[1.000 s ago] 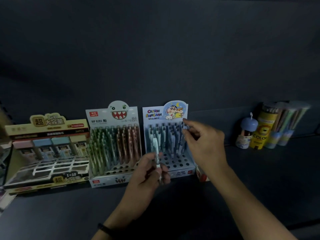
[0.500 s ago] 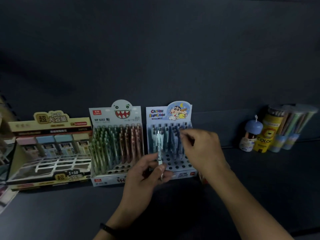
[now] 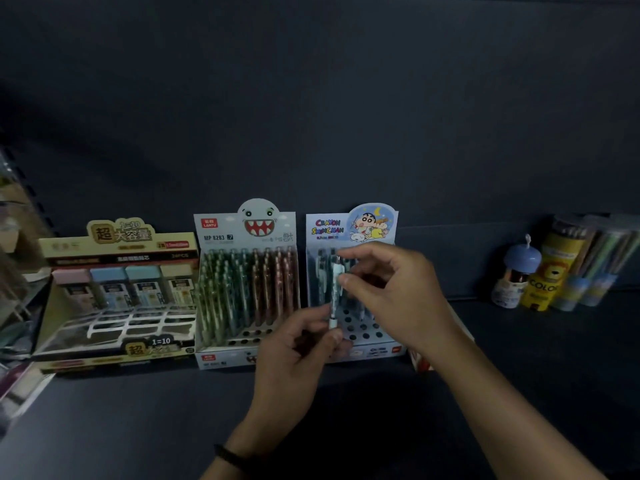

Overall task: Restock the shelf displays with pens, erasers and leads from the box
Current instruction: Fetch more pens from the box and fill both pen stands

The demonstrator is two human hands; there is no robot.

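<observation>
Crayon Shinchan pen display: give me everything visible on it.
The Crayon Shinchan display is a cardboard-looking box, pale blue and white, upright on the dark shelf beside the shark-mouth display; contact is unclear. Its rounded header carries coloured lettering and a cartoon. The stepped tray has round holes: back rows hold upright pens, front rows are empty. The left hand and right hand hold a pale pen in front, hiding part of the tray.

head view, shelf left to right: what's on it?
Lead display → monster pen display → Shin-chan pen display → blue-capped bottle → yellow tube → clear tubes. Left out: left hand, right hand and the pen they hold, which overlap the Shin-chan pen display.
</observation>
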